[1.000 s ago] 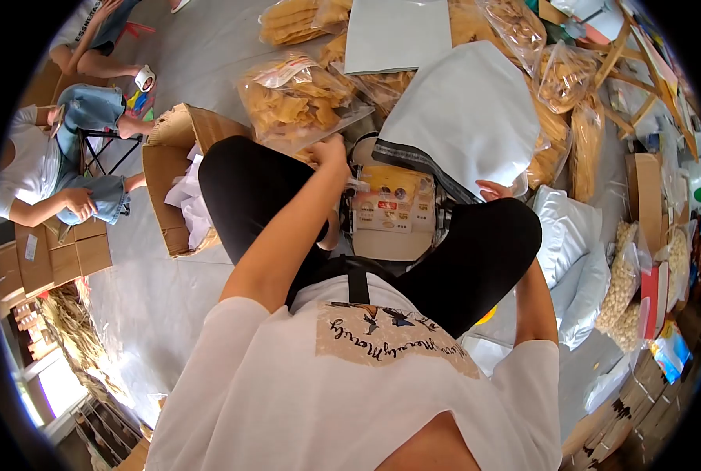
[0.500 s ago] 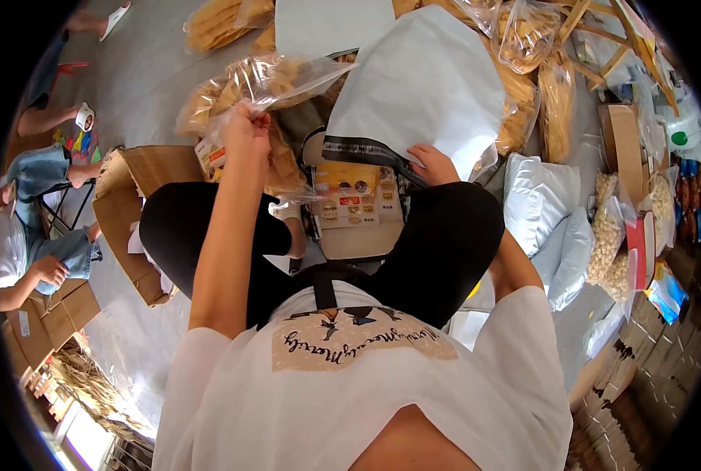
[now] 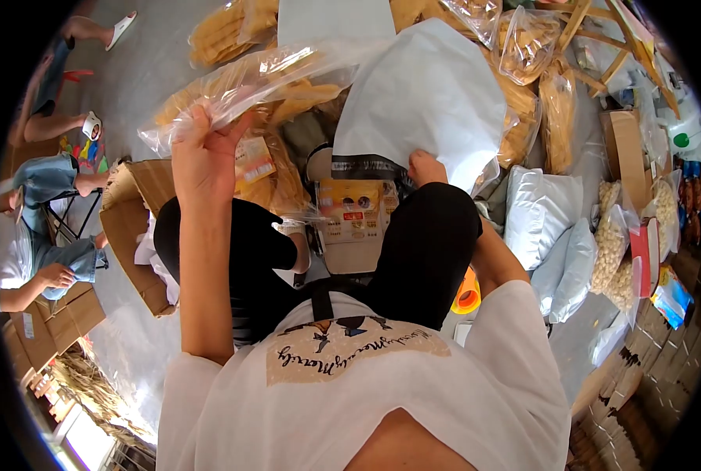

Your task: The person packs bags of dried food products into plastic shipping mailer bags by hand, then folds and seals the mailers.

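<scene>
- Where the left leg bends, the clear bag of tan sheets [image 3: 287,100] is just ahead, near the grey bag [image 3: 421,98].
- The left hand [image 3: 205,157] is at the clear bag's film edge, thumb spread from the fingers; I cannot tell whether it grips.
- The right hand [image 3: 427,168] is curled closed on the grey bag's dark-edged mouth.
- Between the legs is a printed packet [image 3: 353,216].
- Farther out: a cardboard box [image 3: 123,220] left, silvery parcels [image 3: 540,212] right.
</scene>
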The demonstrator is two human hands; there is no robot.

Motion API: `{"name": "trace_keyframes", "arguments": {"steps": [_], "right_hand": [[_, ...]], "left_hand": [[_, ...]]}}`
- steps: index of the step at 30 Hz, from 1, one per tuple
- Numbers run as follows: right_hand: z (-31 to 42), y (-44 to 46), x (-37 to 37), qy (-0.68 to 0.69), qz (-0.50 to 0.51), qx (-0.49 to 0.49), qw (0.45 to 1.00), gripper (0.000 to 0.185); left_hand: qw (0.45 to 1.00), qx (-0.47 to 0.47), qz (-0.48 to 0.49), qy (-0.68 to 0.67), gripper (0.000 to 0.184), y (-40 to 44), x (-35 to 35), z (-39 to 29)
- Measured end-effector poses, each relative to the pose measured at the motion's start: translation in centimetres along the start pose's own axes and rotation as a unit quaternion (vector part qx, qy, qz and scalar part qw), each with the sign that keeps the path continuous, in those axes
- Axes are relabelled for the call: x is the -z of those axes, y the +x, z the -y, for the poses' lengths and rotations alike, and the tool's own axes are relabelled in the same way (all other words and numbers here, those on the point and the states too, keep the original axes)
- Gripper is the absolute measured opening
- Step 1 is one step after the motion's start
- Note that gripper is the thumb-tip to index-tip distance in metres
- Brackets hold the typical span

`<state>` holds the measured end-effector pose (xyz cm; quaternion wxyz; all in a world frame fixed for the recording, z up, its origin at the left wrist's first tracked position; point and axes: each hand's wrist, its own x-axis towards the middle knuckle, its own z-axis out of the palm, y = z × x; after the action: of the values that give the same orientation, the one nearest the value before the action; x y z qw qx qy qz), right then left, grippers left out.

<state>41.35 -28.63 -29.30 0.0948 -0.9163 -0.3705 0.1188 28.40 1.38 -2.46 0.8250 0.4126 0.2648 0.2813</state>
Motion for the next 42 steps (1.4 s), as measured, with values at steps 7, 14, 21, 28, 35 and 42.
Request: {"name": "trace_keyframes", "arguments": {"steps": [7,14,21,28,35,42], "right_hand": [[-0.5,0.3,1.0,0.191,-0.017,0.077,0.978,0.025],[-0.4,0.8,-3.5,0.269,-0.081,0.226,0.933,0.03],[0.2,0.5,-2.0,0.332,-0.05,0.154,0.929,0.028],[0.8,0.7,4.4,0.396,-0.082,0.054,0.913,0.025],[0.0,0.9,16.3,0.398,-0.178,-0.006,0.9,0.023],[0.8,1.4,27.0,0.263,-0.272,0.036,0.925,0.015]], "left_hand": [[0.989,-0.032,0.114,-0.087,0.018,-2.5,-2.5,-3.8],[0.99,-0.014,0.128,-0.052,0.019,-6.7,-4.5,-4.7],[0.987,-0.003,0.159,-0.014,0.024,-7.5,-5.3,-4.2],[0.971,-0.045,0.228,-0.055,0.018,-11.6,-7.3,-7.4],[0.893,0.134,0.428,-0.033,0.013,-19.1,0.5,-6.3],[0.811,0.282,0.316,0.403,0.016,-25.1,10.2,-3.2]]}}
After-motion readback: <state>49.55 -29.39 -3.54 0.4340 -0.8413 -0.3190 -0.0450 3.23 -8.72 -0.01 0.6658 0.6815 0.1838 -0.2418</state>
